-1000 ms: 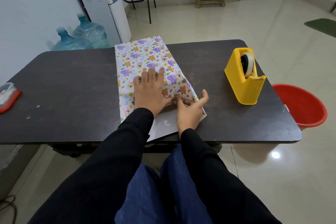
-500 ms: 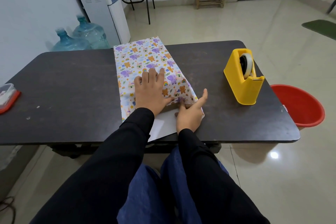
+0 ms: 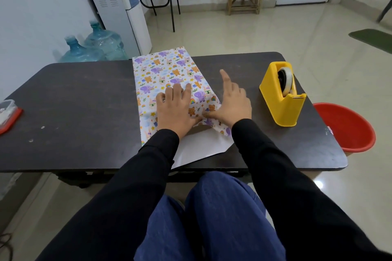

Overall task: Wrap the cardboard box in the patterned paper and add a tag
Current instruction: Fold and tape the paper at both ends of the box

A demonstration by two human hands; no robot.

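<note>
The patterned paper point(image 3: 165, 72), printed with purple elephants and orange bears, covers the box in the middle of the dark table point(image 3: 74, 101); the box itself is hidden under it. A white underside flap point(image 3: 199, 146) sticks out toward me at the near end. My left hand point(image 3: 175, 110) lies flat on top of the wrapped box, fingers straight. My right hand point(image 3: 231, 104) presses the near right corner fold with its thumb, index finger stretched out toward the far side. No tag is visible.
A yellow tape dispenser point(image 3: 283, 95) stands on the table to the right. A red-lidded plastic container point(image 3: 8, 114) sits at the left edge. A red basin point(image 3: 347, 127) is on the floor right of the table. Water bottles point(image 3: 95, 46) and a cooler stand behind.
My right hand has slid from the near end of the paper to the right side of the fold and spread open, index finger now pointing away. My left hand stays flat on top.
</note>
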